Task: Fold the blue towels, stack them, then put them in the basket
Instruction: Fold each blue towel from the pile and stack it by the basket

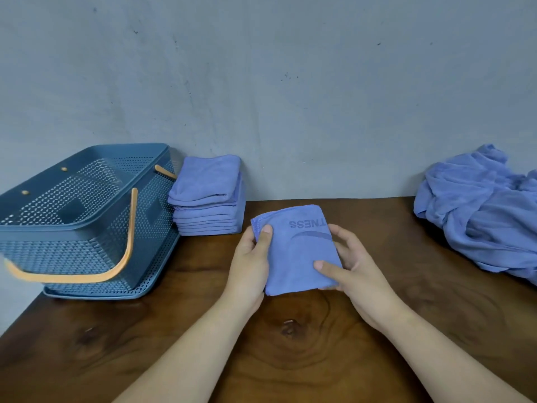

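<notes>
Both hands grip folded towel [296, 251] | stack [207, 196]; basket [72, 228] left

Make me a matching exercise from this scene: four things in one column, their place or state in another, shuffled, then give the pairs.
Things:
1. basket
2. folded towel
3. towel stack
4. unfolded towels

Places or states:
A. crumpled heap at the table's right edge
B. held between the left hand and right hand
C. far left, no towels visible inside, orange handles down
D. neat pile against the wall, beside the basket

Pairs: 1-C, 2-B, 3-D, 4-A
</notes>
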